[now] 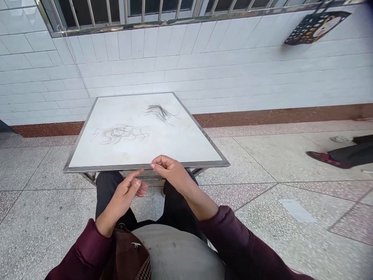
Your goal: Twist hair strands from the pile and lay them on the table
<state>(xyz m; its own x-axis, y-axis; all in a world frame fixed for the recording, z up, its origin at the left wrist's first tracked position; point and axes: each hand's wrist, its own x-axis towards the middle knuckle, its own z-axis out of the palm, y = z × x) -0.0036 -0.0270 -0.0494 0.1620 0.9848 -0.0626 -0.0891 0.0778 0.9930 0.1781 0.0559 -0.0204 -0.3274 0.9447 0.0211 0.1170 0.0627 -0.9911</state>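
Observation:
My right hand [166, 169] is at the table's front edge, thumb and forefinger pinched on one end of a thin dark wire-like strand. The strand [153, 191] hangs in a faint curve below the edge, between my hands. To its left, my left hand [129, 189] is held with thumb and fingers apart, close to the strand; whether it touches it I cannot tell. On the white tabletop [163, 146] lie two groups of similar strands: a loose bundle of straighter ones [159, 112] at the back right, and a tangle of curled ones [121, 133] at the left.
The metal-rimmed table stands near a white tiled wall [233, 74] with a barred window [131, 11]. A patterned bag [316, 28] hangs at upper right. Another person's leg and shoe [329, 158] show at right. A pale sheet [297, 210] lies on the floor.

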